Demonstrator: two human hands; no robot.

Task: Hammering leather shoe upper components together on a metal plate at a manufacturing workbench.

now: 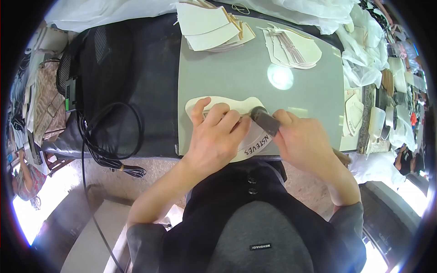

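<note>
My right hand [302, 141] is closed round a hammer [265, 120], gripped close to its dark metal head. The end of its wooden handle [341, 157] shows beyond that hand. The hammer face rests at or just above the edge of a cream cut-out piece [241, 103] with a curved outline. Bent fingers of my left hand [211, 132] press on this piece, the thumb and forefinger close to the hammer head. Under the hands lies a pale curved pattern piece [257, 144] with dark handwriting; the left hand hides part of it.
The pieces lie on a grey-green board [223, 73] on a black-covered table. Stacked cream pieces [209, 27] and a second stack [293, 48] lie at its far side. Coiled black cable [114, 132] hangs at the left. Clear plastic bags [364, 54] stand to the right.
</note>
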